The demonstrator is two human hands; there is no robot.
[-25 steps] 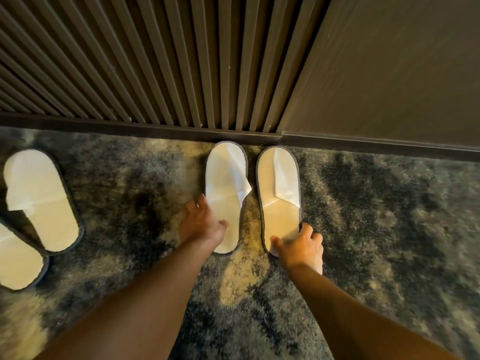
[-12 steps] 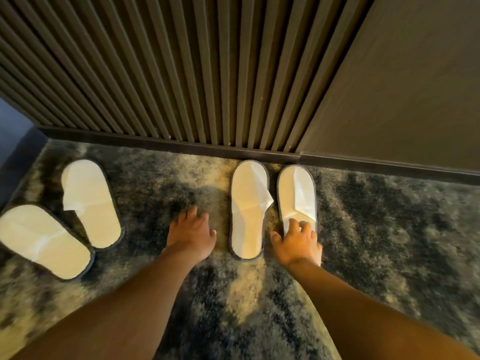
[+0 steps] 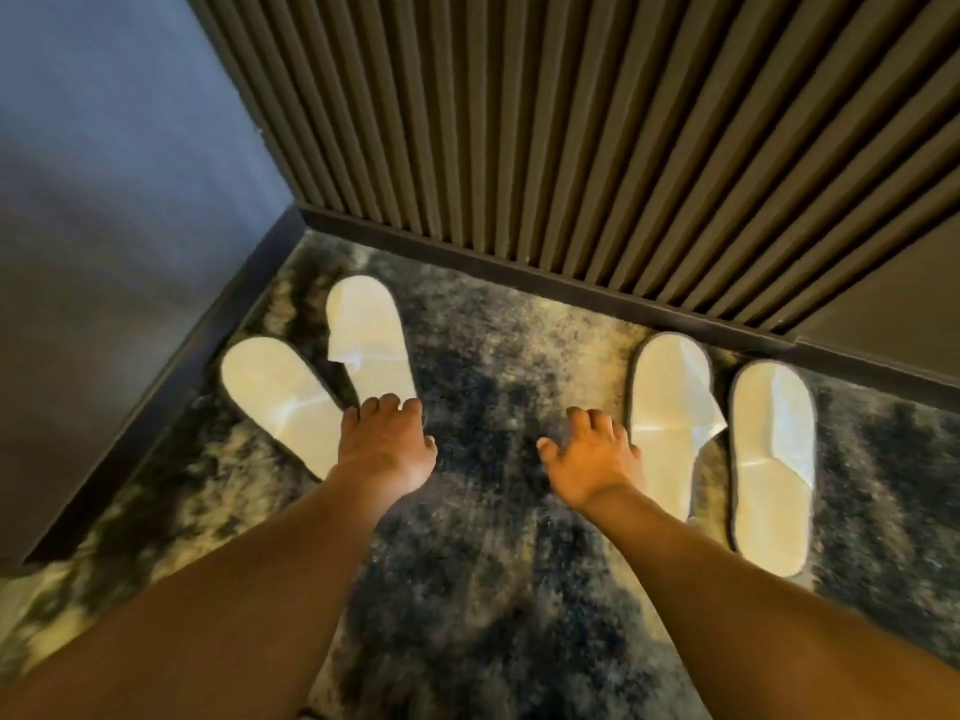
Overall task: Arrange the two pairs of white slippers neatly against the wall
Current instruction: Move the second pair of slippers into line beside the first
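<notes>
A: Corner of the room in view, four white slippers on the mottled carpet (image 3: pixel 493 397). Where do they sit?

B: Two pairs. The right pair stands by the slatted wall (image 3: pixel 571 148), toes close to the dark skirting (image 3: pixel 545 278): the inner right slipper (image 3: pixel 670 407) and the outer right slipper (image 3: pixel 774 459) lie side by side, nearly parallel, a narrow strip of carpet between them.

A: And the left pair?

B: In the corner beside the plain grey wall (image 3: pixel 104 200). The upper left slipper (image 3: pixel 369 340) points towards the slatted wall, while the lower left slipper (image 3: pixel 280 397) is angled away from it, so the two splay apart at the toes and meet near the heels.

A: Hands?

B: The left hand (image 3: pixel 384 444) is palm down over the heel ends of the left pair, fingers (image 3: pixel 387 405) spread and loose, covering the heel of the upper one. Whether they press on it I can't tell; nothing is gripped.

A: The right?

B: The right hand (image 3: pixel 587 459) hangs over bare carpet just left of the inner right slipper, fingers splayed and empty, its edge overlapping that slipper's side in this view.
</notes>
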